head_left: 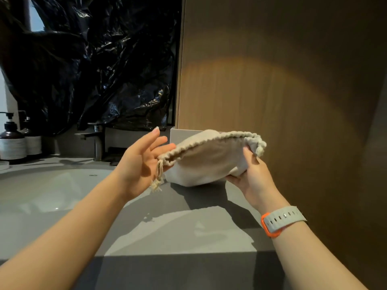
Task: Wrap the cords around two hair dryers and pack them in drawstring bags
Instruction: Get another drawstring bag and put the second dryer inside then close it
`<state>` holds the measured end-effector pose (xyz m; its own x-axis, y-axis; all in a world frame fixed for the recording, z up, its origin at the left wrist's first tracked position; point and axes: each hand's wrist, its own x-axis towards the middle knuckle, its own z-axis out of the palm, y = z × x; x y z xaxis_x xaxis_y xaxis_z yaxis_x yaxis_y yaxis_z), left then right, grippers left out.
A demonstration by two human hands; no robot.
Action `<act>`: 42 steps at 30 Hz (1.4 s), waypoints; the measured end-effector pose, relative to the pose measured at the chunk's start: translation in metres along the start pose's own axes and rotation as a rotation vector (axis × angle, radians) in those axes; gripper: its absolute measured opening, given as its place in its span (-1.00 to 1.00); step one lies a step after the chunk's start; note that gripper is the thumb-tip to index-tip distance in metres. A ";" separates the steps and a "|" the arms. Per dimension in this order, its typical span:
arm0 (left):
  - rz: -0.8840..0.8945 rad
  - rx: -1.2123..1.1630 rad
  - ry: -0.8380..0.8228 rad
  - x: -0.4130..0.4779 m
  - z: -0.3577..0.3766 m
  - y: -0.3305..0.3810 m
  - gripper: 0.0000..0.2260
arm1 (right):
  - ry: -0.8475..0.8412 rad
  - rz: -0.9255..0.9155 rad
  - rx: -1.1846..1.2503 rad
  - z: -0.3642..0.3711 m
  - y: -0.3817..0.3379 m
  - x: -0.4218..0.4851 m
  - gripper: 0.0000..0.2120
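Drawstring bag (206,162) is gripped by the right hand (251,176) alone; the left hand (140,164) lies open against it, so it may be dropped.

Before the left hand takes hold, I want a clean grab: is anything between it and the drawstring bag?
Nothing visible does. The open left hand is right at the drawstring bag's left end; only the bag's own knotted cord hangs before its palm. The right hand grips the other end.

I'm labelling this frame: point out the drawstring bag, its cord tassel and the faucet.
drawstring bag (209,162): head view, fabric side.
cord tassel (156,186): head view, frayed end.
faucet (98,146): head view, upright body.
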<state>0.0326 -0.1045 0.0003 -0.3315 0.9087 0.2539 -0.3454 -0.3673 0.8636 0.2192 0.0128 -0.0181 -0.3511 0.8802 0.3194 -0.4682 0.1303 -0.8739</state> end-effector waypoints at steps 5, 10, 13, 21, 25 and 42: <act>-0.108 0.052 0.012 -0.030 -0.009 -0.023 -0.32 | 0.088 0.116 -0.089 -0.011 0.013 -0.032 -0.82; -0.173 0.021 0.045 -0.040 -0.009 -0.045 -0.31 | 0.107 0.170 -0.155 -0.015 0.023 -0.049 -0.66; -0.218 0.035 0.074 -0.039 -0.007 -0.056 -0.29 | 0.120 0.225 -0.146 -0.015 0.026 -0.050 -0.80; -0.244 0.373 0.028 -0.023 -0.006 -0.063 -0.40 | 0.141 0.193 -0.376 -0.025 0.039 -0.034 -0.85; -0.122 0.663 -0.003 -0.028 -0.017 -0.067 -0.69 | 0.023 0.049 -0.585 -0.044 0.036 -0.045 -0.74; 0.092 1.133 0.020 -0.059 -0.061 -0.043 -0.75 | -0.123 -0.106 -1.256 -0.060 0.024 -0.102 -0.74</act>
<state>0.0139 -0.1545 -0.0788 -0.3321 0.8806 0.3381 0.6699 -0.0322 0.7418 0.2927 -0.0462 -0.0938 -0.4637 0.7995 0.3818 0.5673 0.5989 -0.5653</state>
